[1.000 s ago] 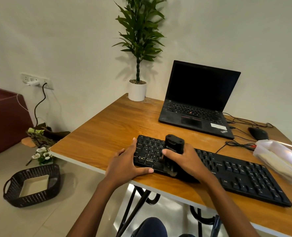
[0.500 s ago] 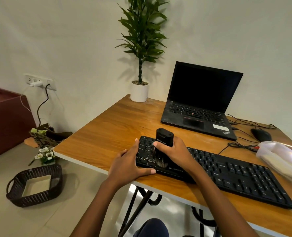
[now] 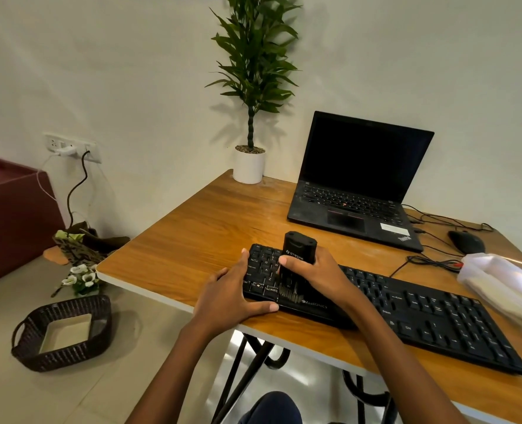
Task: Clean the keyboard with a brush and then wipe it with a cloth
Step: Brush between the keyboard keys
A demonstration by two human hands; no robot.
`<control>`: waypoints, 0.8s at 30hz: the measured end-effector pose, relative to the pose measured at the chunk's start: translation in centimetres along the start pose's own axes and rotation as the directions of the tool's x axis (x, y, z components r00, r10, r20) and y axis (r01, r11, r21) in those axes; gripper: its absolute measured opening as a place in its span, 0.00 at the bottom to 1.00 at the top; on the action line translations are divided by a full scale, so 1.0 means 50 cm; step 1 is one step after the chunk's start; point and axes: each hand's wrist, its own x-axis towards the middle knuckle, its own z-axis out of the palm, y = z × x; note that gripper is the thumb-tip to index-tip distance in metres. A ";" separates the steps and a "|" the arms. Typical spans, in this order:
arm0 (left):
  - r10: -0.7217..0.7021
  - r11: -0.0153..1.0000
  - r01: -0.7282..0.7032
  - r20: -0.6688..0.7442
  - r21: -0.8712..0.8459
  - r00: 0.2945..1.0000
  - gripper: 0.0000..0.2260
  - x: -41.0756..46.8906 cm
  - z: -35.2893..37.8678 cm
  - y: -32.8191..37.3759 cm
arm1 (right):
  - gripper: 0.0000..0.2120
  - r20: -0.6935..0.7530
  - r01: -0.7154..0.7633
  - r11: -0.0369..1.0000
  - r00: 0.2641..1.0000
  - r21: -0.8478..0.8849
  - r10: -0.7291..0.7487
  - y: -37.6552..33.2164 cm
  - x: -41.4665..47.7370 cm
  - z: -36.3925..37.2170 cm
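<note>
A long black keyboard lies slanted along the near edge of the wooden table. My right hand grips a black brush upright, its bristles down on the keys at the keyboard's left end. My left hand grips the keyboard's left end, fingers on the outer edge and thumb lying along the front edge. A pale cloth in a clear plastic bag lies at the table's right edge.
A black open laptop stands behind the keyboard, with a mouse and cables to its right. A potted plant occupies the far table corner. On the floor at left sit a dark wicker basket and flowers.
My right hand has carried the brush leftward along the keys, toward the keyboard's left end. My left hand has stayed on that end.
</note>
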 end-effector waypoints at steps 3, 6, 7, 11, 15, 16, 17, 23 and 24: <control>0.001 1.000 -0.001 -0.003 0.008 1.000 0.52 -0.003 -0.004 0.005 | 0.07 0.029 0.001 1.000 1.000 -0.006 -0.001 0.004 -0.006 0.001; -0.001 1.000 0.001 0.029 0.002 1.000 0.57 -0.005 -0.008 0.008 | 0.10 -0.051 -0.015 1.000 0.999 -0.017 0.014 0.007 -0.009 -0.005; -0.002 1.000 0.002 0.031 0.003 1.000 0.58 -0.005 -0.009 0.008 | 0.09 -0.040 -0.025 1.000 0.999 -0.014 0.025 0.006 -0.011 -0.009; -0.002 1.000 0.002 0.009 0.019 1.000 0.52 -0.005 -0.008 0.012 | 0.05 -0.008 -0.073 0.997 0.997 -0.033 0.073 0.006 -0.032 -0.040; -0.030 0.999 0.029 0.027 0.019 0.999 0.53 -0.002 -0.004 0.005 | 0.07 -0.047 -0.143 0.988 0.989 -0.059 0.141 0.017 -0.078 -0.100; -0.032 0.999 0.032 0.029 0.019 0.999 0.53 -0.002 -0.003 0.004 | 0.08 -0.065 -0.163 0.985 0.985 -0.059 0.159 0.020 -0.092 -0.117; -0.034 0.999 0.034 0.029 0.020 0.999 0.53 -0.001 -0.002 0.003 | 0.09 -0.082 -0.179 0.982 0.981 -0.058 0.174 0.023 -0.106 -0.132; -0.033 0.999 0.033 0.047 0.005 0.998 0.54 0.002 0.003 -0.004 | 0.10 -0.129 -0.172 0.981 0.979 -0.090 0.160 0.025 -0.119 -0.139; -0.034 0.999 0.033 0.046 0.007 0.998 0.54 0.003 0.003 -0.004 | 0.13 -0.122 -0.152 0.984 0.983 -0.096 0.140 0.025 -0.113 -0.127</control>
